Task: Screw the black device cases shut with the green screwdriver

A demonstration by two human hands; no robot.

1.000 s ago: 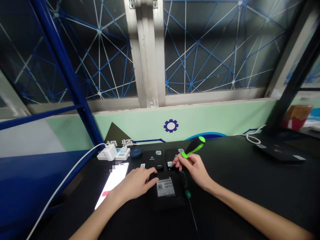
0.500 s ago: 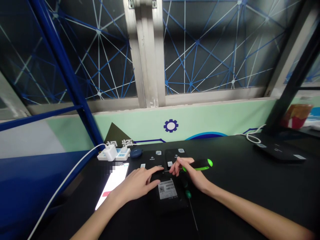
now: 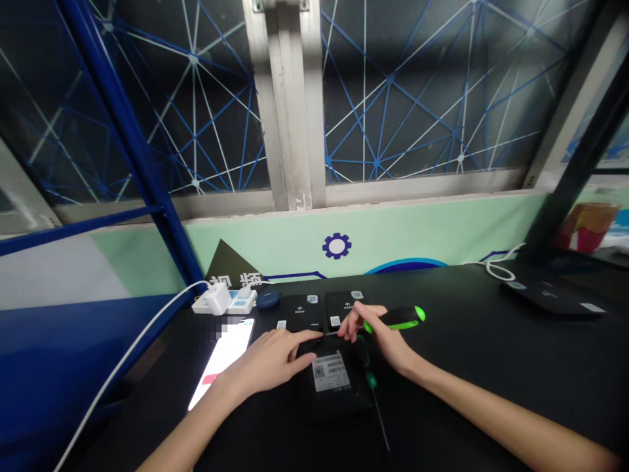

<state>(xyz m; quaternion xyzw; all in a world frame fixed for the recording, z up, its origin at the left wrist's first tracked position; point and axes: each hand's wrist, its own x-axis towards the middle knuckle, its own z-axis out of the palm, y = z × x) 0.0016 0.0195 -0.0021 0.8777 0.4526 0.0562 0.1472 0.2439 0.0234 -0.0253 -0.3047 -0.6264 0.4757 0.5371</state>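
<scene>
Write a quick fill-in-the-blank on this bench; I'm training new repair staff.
The right hand holds a screwdriver with a ____ and black handle.
The left hand rests on a black box that carries a white ____ on top.
A second screwdriver lies to the ____ of that box.
A lit phone lies beside the ____ hand.

Missing words: green; label; right; left.

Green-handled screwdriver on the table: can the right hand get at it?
Probably yes: the right hand sits just above the green-handled screwdriver, nothing between them, though it would likely first need to put down the black-and-green screwdriver it holds.
</scene>
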